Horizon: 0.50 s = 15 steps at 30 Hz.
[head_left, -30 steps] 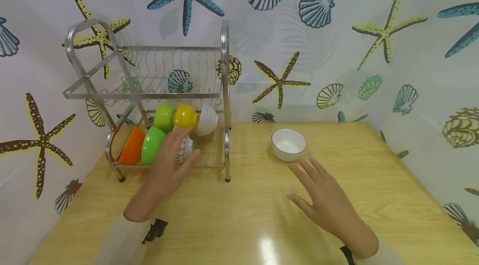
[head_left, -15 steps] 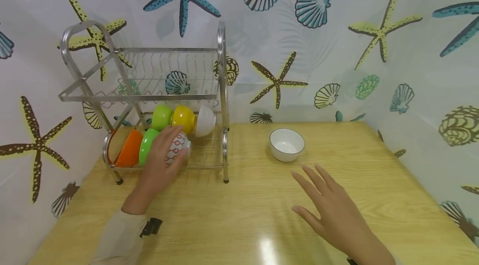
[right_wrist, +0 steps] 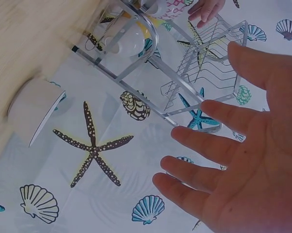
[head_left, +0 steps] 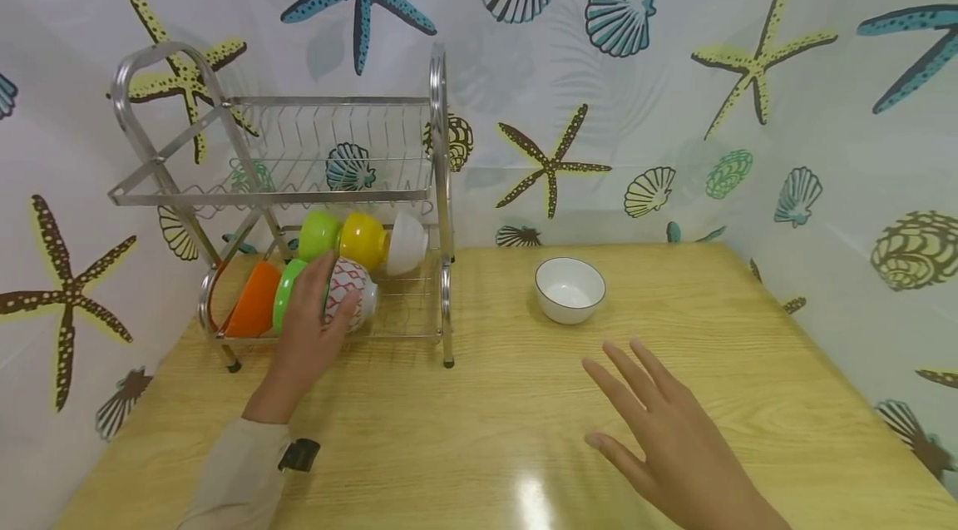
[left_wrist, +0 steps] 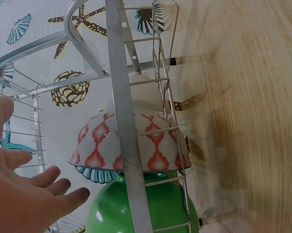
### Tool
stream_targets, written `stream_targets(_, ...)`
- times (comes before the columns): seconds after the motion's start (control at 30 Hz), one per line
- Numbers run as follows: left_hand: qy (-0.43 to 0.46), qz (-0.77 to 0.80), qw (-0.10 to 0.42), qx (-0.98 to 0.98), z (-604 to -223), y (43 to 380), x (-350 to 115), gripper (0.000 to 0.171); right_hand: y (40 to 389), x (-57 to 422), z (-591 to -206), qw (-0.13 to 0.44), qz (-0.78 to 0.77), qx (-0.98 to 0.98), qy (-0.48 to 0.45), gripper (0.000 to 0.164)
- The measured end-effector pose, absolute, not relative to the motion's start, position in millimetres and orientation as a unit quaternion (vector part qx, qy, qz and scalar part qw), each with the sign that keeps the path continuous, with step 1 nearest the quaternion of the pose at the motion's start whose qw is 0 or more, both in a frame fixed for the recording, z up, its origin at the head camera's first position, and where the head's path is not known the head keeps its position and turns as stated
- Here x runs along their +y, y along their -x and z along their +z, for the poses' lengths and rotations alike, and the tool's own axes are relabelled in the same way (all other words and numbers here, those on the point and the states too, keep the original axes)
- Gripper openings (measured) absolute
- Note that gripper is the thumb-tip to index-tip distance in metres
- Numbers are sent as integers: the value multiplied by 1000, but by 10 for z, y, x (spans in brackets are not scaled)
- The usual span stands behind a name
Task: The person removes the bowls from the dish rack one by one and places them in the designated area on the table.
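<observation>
In the head view, my left hand (head_left: 307, 330) is at the front of the dish rack's lower shelf, overlapping a white bowl with a red pattern (head_left: 352, 289). The left wrist view shows the fingers loosely spread, with a gap between them and the red-patterned bowl (left_wrist: 100, 141). That bowl lies tipped on its side against a green bowl (left_wrist: 107, 208). Over the table's right half hovers my right hand (head_left: 677, 438), fingers spread and holding nothing. A white bowl with a dark rim (head_left: 569, 309) stands upright on the table beyond its fingertips.
The two-tier metal dish rack (head_left: 277, 198) stands on the left of the wooden table (head_left: 464, 430). Its lower shelf also bears an orange bowl (head_left: 256, 301), a lime bowl (head_left: 318, 232), a yellow bowl (head_left: 362, 240) and a plain white bowl (head_left: 407, 245). A patterned curtain (head_left: 659, 97) surrounds the table.
My left hand has moved slightly left and down beside the red-patterned bowl, its fingers now left of it. The right hand has drawn back a little from the white bowl.
</observation>
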<state>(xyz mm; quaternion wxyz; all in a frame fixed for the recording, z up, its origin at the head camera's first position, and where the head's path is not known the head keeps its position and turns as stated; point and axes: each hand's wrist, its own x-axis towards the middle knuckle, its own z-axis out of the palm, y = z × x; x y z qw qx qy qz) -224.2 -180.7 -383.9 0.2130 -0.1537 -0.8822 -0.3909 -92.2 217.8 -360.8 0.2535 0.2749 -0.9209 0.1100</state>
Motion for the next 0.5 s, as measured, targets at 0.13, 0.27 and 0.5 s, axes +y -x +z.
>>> stream_targets(0.13,116,-401,148,-897,-3870,2247,-1831,72,908,2171,-3607,253,108,-922,-275,64)
stream_targets(0.27,83,-418,88,-900,-3917,2272,-1867,79,900,2168,-3614,251,106,-922,-274,65)
stream_targets(0.5,67,-478,49,-874,-4052,2362,-1939,68,887,2160,-3628,236,105,-929,-267,72)
